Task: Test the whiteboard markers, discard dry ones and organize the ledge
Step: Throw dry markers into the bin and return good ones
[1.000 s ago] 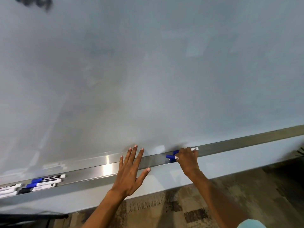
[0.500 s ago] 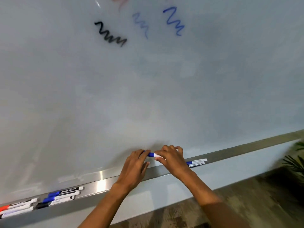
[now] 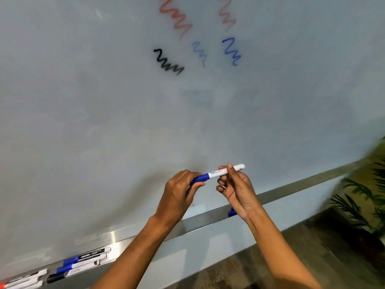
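I hold a blue-capped white marker (image 3: 216, 173) level in front of the whiteboard (image 3: 104, 113), above the metal ledge (image 3: 287, 191). My left hand (image 3: 179, 195) grips its blue cap, and my right hand (image 3: 237, 188) pinches the white barrel. Another blue marker (image 3: 231, 212) lies on the ledge, mostly hidden behind my right wrist. A group of blue and black markers (image 3: 81, 261) lies at the ledge's left end, with more markers (image 3: 25, 279) at the far left edge.
Red, black and blue test squiggles (image 3: 168, 62) mark the board's upper middle. A potted plant (image 3: 362, 197) stands at the right. Patterned carpet (image 3: 239, 272) lies below the board.
Both hands have lifted the blue marker off the ledge and raised it in front of the board. The view has tilted up, showing more squiggles.
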`<state>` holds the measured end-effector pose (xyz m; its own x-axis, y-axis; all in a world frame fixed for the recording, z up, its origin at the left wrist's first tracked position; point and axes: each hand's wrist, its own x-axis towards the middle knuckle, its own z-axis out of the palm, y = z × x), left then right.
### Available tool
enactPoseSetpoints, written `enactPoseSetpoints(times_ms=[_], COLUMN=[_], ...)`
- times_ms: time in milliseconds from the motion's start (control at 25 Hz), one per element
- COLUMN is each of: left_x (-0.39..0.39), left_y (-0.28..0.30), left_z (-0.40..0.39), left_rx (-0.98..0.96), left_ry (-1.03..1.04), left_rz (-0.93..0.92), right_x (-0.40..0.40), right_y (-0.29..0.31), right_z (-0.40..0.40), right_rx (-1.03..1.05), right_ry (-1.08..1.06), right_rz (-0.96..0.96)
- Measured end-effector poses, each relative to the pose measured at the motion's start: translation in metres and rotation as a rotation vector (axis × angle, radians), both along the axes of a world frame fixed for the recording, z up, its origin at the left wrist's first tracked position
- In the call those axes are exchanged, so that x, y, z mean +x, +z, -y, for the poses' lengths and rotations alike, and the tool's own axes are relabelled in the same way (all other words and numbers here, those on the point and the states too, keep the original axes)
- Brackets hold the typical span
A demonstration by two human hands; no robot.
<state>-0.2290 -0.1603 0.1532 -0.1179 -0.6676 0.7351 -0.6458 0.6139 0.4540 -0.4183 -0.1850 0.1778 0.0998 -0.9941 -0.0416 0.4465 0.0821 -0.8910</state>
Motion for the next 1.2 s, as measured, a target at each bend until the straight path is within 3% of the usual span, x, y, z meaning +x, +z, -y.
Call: enactPoseSetpoints(times_ms=[160,440,520,600,640,720,880,1040,1200], left_x=[-0.030,-0.086,-0.097,-0.090,-0.081,-0.074,-0.118,-0.127,-0.118], left_y=[0.026,0.084,0.083,0.062,0.049,0.045,0.118,0.181,0.207], left_z=[-0.003,0.012,0.013,0.014,0.013,0.021,0.052,0.071,0.077], left_rx=[0.006,-0.051,0.027,0.169,0.226,0.250,-0.053,-0.409,-0.539], left_ry=[-0.061,-0.074,-0.104,-0.106,-0.076,0.032,0.049,0.191,0.379], left_rz=[-0.034,-0.112,-0.202,-0.322,-0.361,-0.396,-0.350,-0.191,-0.229], right_x=[0.006,-0.018,-0.048,-0.112,-0.147,-0.182,-0.124,-0.097,-0.074], right_y=[0.042,0.089,0.106,0.137,0.156,0.186,0.199,0.223,0.269], right_z=[-0.003,0.019,0.033,0.050,0.058,0.069,0.087,0.106,0.130], right_rx=[-0.168,-0.276,-0.300,-0.342,-0.394,-0.528,-0.688,-0.793,-1.048], right_ry=[-0.282,-0.403,-0.460,-0.602,-0.693,-0.719,-0.499,-0.461,-0.446], right_rz=[-0.240,-0.109,0.044,0.412,0.471,0.397,0.126,0.017,-0.175])
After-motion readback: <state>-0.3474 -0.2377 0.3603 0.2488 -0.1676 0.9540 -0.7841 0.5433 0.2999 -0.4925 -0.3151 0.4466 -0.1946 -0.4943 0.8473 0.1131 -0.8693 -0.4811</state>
